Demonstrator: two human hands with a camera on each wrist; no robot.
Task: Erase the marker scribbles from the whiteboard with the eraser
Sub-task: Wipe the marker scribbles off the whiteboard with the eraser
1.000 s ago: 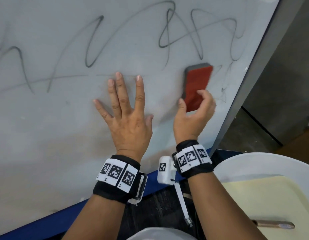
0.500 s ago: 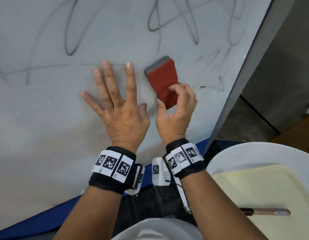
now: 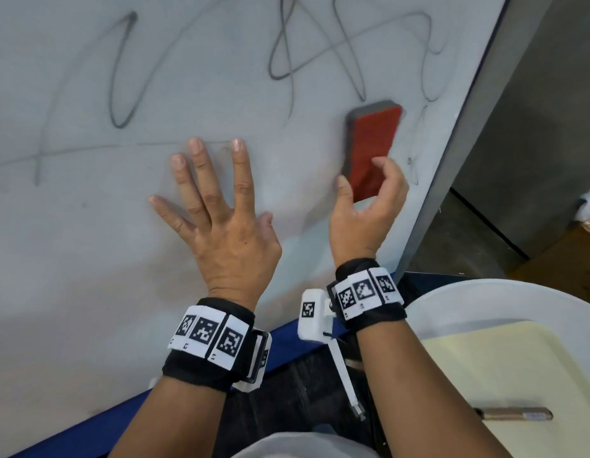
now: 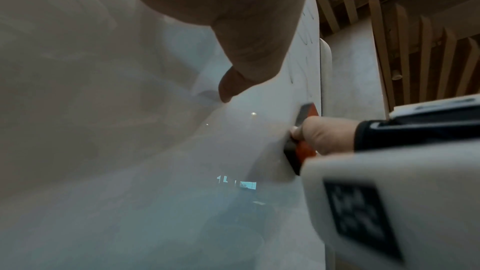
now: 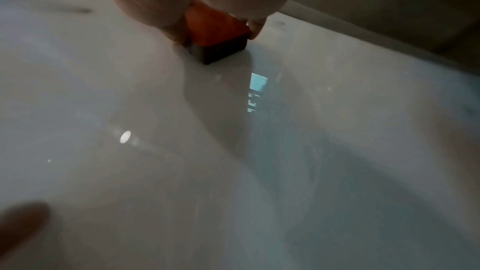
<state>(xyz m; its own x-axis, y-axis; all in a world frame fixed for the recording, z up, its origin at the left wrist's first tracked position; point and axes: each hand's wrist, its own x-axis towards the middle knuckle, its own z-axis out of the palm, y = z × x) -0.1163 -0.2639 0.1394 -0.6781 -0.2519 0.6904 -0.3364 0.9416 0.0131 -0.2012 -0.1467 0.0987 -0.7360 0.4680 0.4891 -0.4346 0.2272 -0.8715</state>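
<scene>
Eraser being gripped by right hand; left hand pressing flat, risking smearing scribbles under fingertips.

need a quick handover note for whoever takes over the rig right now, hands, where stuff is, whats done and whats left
Left hand: open, fingers spread, flat on the whiteboard, bracing it.
Right hand: grips the lower end of the red eraser, whose dark pad is against the board near its right edge.
Done: the board below the hands looks wiped, with only a faint haze.
Left: the marker scribbles across the upper board, a faint line running left from the left fingertips, and thin marks right of the eraser by the frame.
Nearby: a pen lies on a cream tray at lower right.
</scene>
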